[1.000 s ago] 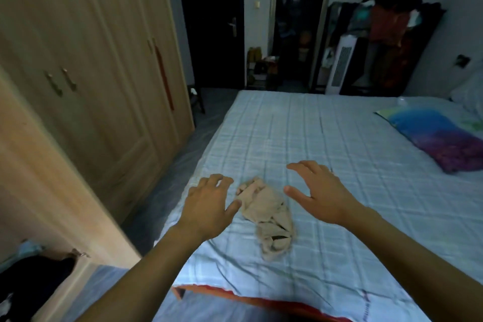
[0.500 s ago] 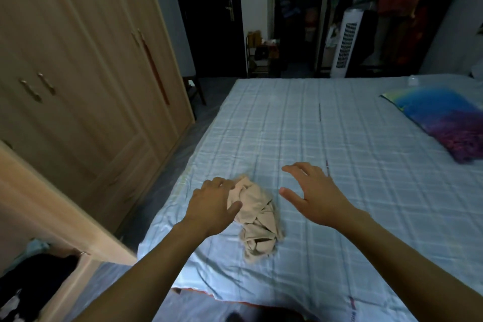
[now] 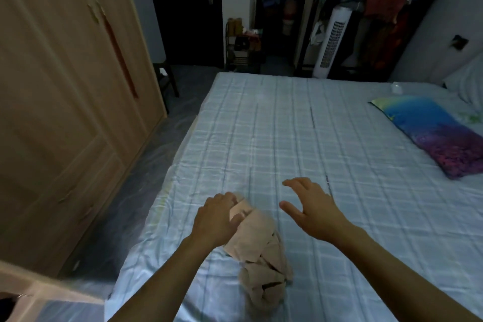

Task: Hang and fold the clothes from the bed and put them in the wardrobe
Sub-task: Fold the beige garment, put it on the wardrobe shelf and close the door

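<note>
A single wide-angle view, worn on the person's head, looks forward and steeply down along both forearms. It sits close above the near edge of the bed (image 3: 300,138), so the left hand (image 3: 217,219) and right hand (image 3: 313,209) fill the lower middle of the picture. Beyond the hands the view faces across the mattress toward a dark doorway (image 3: 282,8) at the far wall. Left of the left hand the wardrobe (image 3: 65,73) leans with the lens's bend. There is no second view to overlap with.
</note>
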Available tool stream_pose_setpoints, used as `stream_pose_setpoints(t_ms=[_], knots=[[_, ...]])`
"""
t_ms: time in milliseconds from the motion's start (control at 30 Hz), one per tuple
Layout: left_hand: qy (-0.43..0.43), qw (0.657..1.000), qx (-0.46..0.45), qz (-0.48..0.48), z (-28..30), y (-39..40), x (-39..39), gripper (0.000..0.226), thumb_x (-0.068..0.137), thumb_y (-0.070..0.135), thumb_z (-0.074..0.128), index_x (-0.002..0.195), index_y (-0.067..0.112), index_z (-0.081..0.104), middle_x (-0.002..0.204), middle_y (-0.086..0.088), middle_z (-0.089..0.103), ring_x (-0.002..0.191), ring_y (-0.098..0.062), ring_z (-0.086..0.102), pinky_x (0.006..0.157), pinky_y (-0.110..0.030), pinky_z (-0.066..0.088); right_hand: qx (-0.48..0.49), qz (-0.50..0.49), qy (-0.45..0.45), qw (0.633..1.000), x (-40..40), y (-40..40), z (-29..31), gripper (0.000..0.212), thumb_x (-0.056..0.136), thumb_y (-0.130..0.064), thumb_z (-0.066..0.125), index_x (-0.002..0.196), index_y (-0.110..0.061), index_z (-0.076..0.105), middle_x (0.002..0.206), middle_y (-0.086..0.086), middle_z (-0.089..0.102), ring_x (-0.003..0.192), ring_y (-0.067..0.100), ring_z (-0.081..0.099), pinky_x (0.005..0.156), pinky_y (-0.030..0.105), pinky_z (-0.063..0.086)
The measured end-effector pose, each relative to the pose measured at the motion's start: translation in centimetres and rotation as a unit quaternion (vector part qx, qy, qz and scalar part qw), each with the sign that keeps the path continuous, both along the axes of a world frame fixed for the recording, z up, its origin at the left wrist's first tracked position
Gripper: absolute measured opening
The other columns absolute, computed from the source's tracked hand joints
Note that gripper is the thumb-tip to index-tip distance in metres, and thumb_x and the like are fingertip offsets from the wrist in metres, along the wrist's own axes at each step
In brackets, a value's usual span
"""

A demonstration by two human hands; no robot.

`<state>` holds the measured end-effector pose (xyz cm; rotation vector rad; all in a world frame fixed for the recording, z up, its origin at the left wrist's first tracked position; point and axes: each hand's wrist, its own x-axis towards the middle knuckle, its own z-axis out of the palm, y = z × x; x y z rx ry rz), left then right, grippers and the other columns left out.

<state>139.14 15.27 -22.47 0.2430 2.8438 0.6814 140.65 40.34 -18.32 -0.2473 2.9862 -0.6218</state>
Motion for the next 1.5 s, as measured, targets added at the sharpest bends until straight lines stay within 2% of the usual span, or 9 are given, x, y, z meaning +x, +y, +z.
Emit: stream_pose_setpoints(t_ms=[233, 667, 900, 1033, 1100, 1167, 1233, 1400, 1500], knots=[[-0.049, 0.999, -0.002, -0.022, -4.2, -1.9, -4.4, 0.047, 0.097, 0.050, 0.051, 0.136, 0.024, 0.046, 0.129, -0.003, 0.054, 0.118, -0.025, 0.050, 0.091, -0.039, 0.045, 0.017, -0.009, -0.069, 0.997, -3.1, -1.5, -4.4, 0.070, 0.089, -0.072, 0.032, 0.146, -0.031, 0.037, 0.149, -0.002, 0.039, 0.133, 0.022, 0.040, 0.106, 0.046, 0.041], [-0.164, 0.986, -0.037, 0.001, -16.0, -0.9, -7.4, 0.040, 0.096, 0.045, 0.051, 0.130, 0.023, 0.048, 0.120, -0.003, 0.056, 0.113, -0.026, 0.052, 0.091, -0.039, 0.045, 0.001, 0.010, -0.212, 0.977, -7.1, -0.1, -19.7, 0.050, 0.097, -0.038, 0.052, 0.144, -0.026, 0.042, 0.144, 0.000, 0.043, 0.123, 0.024, 0.047, 0.100, 0.041, 0.044], [-0.201, 0.979, 0.002, -0.026, -24.1, 1.7, -9.1, 0.052, 0.095, 0.037, 0.055, 0.144, 0.031, 0.040, 0.140, 0.003, 0.046, 0.124, -0.023, 0.048, 0.099, -0.038, 0.044, 0.019, 0.020, -0.266, 0.964, -9.6, -0.7, -28.1, 0.065, 0.087, -0.033, 0.042, 0.151, -0.028, 0.030, 0.156, 0.005, 0.027, 0.135, 0.030, 0.035, 0.108, 0.041, 0.037], [-0.190, 0.980, 0.009, -0.064, -27.5, 4.0, -10.5, 0.048, 0.091, 0.033, 0.060, 0.137, 0.035, 0.048, 0.145, 0.002, 0.044, 0.121, -0.026, 0.045, 0.100, -0.040, 0.043, 0.056, 0.070, -0.254, 0.963, -10.2, -1.0, -31.7, 0.073, 0.084, -0.015, 0.055, 0.151, -0.029, 0.029, 0.159, 0.005, 0.018, 0.142, 0.031, 0.024, 0.106, 0.046, 0.039], [-0.186, 0.981, 0.003, -0.055, -28.5, 4.7, -10.3, 0.043, 0.091, 0.036, 0.057, 0.133, 0.034, 0.053, 0.135, 0.001, 0.051, 0.118, -0.025, 0.047, 0.099, -0.040, 0.043, 0.056, 0.083, -0.214, 0.972, -10.1, -1.2, -32.6, 0.057, 0.082, -0.020, 0.046, 0.139, -0.025, 0.048, 0.148, 0.008, 0.040, 0.131, 0.033, 0.041, 0.093, 0.048, 0.047], [-0.163, 0.986, 0.017, -0.028, -28.6, 4.9, -9.9, 0.041, 0.088, 0.039, 0.050, 0.127, 0.029, 0.059, 0.124, 0.002, 0.059, 0.113, -0.024, 0.051, 0.095, -0.042, 0.044, 0.029, 0.082, -0.140, 0.986, -9.8, -1.3, -33.0, 0.044, 0.079, -0.027, 0.038, 0.109, -0.020, 0.070, 0.117, 0.008, 0.064, 0.103, 0.033, 0.063, 0.072, 0.045, 0.054], [-0.120, 0.992, 0.045, -0.012, -28.2, 4.7, -9.6, 0.039, 0.084, 0.038, 0.045, 0.116, 0.025, 0.063, 0.109, 0.004, 0.065, 0.100, -0.021, 0.058, 0.087, -0.043, 0.047, 0.009, 0.076, -0.098, 0.992, -9.6, -1.0, -33.4, 0.034, 0.080, -0.028, 0.042, 0.089, -0.020, 0.074, 0.098, 0.002, 0.069, 0.088, 0.028, 0.067, 0.064, 0.040, 0.054], [-0.183, 0.961, 0.198, 0.070, -25.6, 4.3, -10.8, 0.041, 0.086, -0.004, 0.044, 0.115, 0.022, 0.060, 0.109, 0.007, 0.066, 0.103, -0.007, 0.061, 0.086, -0.018, 0.048, -0.076, 0.026, -0.076, 0.994, -10.6, -0.3, -31.9, 0.032, 0.088, -0.029, 0.044, 0.087, -0.021, 0.075, 0.077, 0.000, 0.069, 0.069, 0.023, 0.064, 0.060, 0.039, 0.053], [-0.216, 0.940, 0.245, 0.102, -23.9, 4.7, -12.3, 0.047, 0.086, -0.011, 0.039, 0.107, 0.024, 0.063, 0.091, 0.008, 0.063, 0.074, 0.004, 0.057, 0.065, -0.011, 0.042, -0.162, -0.056, -0.080, 0.982, -11.4, -0.2, -29.1, 0.038, 0.090, -0.034, 0.040, 0.096, -0.018, 0.074, 0.083, 0.000, 0.071, 0.072, 0.019, 0.066, 0.066, 0.037, 0.054]])
